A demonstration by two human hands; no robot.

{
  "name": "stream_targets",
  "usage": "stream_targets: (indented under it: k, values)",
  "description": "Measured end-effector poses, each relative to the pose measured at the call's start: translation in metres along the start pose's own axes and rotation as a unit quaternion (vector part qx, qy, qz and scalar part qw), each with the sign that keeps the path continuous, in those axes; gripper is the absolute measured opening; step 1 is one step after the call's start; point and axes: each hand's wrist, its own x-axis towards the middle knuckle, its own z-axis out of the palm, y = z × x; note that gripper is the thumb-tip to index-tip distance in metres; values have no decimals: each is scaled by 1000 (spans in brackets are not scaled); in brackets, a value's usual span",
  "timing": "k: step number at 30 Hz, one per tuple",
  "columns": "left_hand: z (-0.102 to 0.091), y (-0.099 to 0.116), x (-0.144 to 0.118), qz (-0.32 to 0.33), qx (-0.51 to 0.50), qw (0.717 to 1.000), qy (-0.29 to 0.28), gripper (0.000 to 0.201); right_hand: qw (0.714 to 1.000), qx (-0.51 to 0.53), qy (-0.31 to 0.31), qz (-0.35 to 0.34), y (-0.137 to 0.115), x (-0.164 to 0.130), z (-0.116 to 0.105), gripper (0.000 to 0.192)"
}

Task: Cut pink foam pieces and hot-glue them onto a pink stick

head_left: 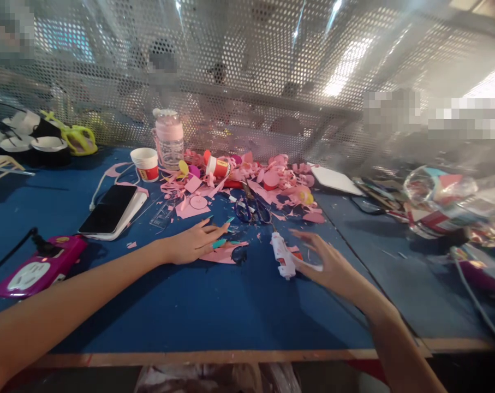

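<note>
Head view, glue gun (283,256) beside right hand (331,265) fingers

No legible text anywhere

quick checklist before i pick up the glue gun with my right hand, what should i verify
1. Right hand free: ok, open, holding nothing.
2. Glue gun within reach: ok, it lies on the blue table right at the fingers.
3. Left hand steadying the pink paper piece: ok, fingertips rest at its edge.
4. Scissors out of the way: ok, they lie behind the gun, apart from both hands.
5. Gun hot or powered: cannot tell, no cord to it is clearly visible.
6. Phone clear of the work: ok, off to the left.
</note>
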Motion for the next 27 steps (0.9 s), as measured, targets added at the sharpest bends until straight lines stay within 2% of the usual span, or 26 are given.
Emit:
stream_targets:
  k: [3,6,8,11,15,17,19,22,24,27]
  values:
    - [1,-1,0,12,3,1000,3,54,996,-85,-13,-22,2,-10,1,42]
    - [0,-2,0,11,6,1000,7,54,992,-115,-27,-42,1,-15,4,47]
    - [-1,-2,0,12,3,1000,5,54,991,-127,-38,-29,1,-16,8,47]
    - [-2,-2,0,16,-2,1000,-3,54,986,-166,-14,9,1,-13,15,32]
    - [-2,-3,1,20,-15,1000,0,55,977,-211,8,12,-7,-8,16,18]
    - [-1,-4,1,20,-20,1000,3,55,982,-188,0,-15,-17,-8,12,19]
    - [-1,-4,1,19,-24,1000,5,56,984,-153,-28,-85,-30,-10,9,22]
    - [-1,-4,1,17,-28,999,3,58,966,-142,-99,-192,-49,-10,8,29]
    - [-2,-3,1,18,-31,999,0,58,951,-163,-146,-217,-61,-7,11,31]
    - [-4,-1,1,22,-34,999,0,57,939,-196,-185,-214,-72,2,17,22]
